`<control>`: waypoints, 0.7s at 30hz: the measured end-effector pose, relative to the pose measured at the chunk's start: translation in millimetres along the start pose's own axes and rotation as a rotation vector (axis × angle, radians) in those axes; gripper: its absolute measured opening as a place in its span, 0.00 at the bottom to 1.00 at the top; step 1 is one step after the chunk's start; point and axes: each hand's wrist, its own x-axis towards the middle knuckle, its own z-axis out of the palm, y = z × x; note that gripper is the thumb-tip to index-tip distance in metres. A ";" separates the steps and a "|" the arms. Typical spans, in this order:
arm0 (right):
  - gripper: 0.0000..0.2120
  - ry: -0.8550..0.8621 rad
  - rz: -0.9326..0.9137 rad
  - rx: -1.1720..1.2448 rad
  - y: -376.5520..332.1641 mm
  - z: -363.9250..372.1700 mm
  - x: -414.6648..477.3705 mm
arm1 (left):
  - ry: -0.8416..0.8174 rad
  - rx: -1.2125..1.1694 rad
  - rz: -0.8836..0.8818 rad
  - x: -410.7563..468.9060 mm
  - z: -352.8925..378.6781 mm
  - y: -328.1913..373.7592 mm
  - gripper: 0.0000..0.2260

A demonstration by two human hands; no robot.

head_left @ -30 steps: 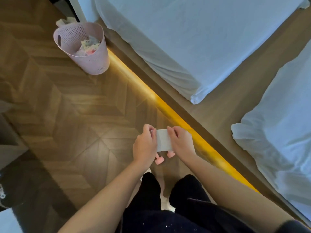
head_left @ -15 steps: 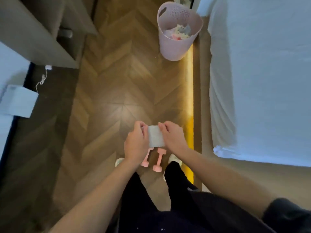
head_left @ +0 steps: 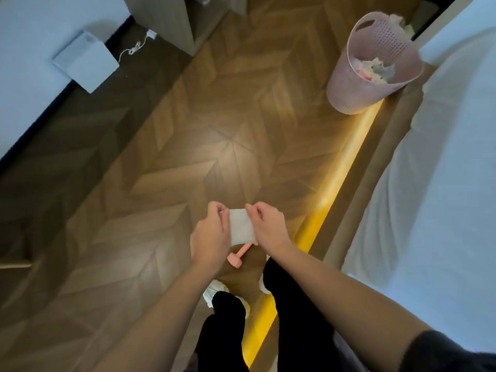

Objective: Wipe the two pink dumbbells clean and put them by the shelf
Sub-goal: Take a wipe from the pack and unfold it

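Currently left hand [head_left: 208, 237] and right hand [head_left: 268, 229] each have the grip pinched on a side of the white wipe [head_left: 240, 226]. One pink dumbbell [head_left: 237, 256] lies on the floor [head_left: 241, 162] beneath, near the shoes [head_left: 212, 292]; second unseen. Judgement: fold wipe into a pad, then crouch.

Wooden herringbone floor [head_left: 241, 157], warm brown. Pink perforated basket [head_left: 357, 87] stands upright at upper right, beside glowing yellow light strip [head_left: 346, 157] along bed base. White plug [head_left: 152, 34] with coiled cable [head_left: 131, 51] lies upper left. Pink dumbbell [head_left: 236, 257] lies near white shoes [head_left: 212, 291], partly hidden.
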 end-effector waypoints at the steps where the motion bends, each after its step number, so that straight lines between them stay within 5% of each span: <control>1: 0.18 -0.015 -0.007 -0.008 6.8 9.8 6.8 | 0.007 -0.007 -0.029 3.5 7.6 -11.2 0.06; 12: 0.15 -0.232 -0.179 -0.101 148.2 147.0 189.3 | 0.151 0.011 -0.291 125.5 179.2 -145.5 0.07; 21: 0.19 -0.249 -0.308 -0.116 244.2 249.1 286.9 | 0.311 -0.042 -0.275 189.8 292.6 -247.2 0.08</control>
